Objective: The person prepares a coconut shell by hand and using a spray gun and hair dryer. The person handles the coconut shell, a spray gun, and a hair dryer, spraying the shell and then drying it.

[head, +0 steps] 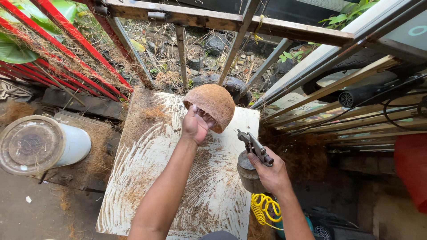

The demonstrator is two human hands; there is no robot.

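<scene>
We are gripping a round, hairy brown coconut shell (211,106) in our left hand (194,126), our right hand (272,174) squeezing a metal spray gun (254,146), its cup half hidden.

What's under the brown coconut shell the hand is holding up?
Below the coconut shell, held up by the left hand, lies a white board streaked with brown fibres. The shell's hollow faces the hand, whose fingers reach into it; the rest of the inside is hidden.
</scene>
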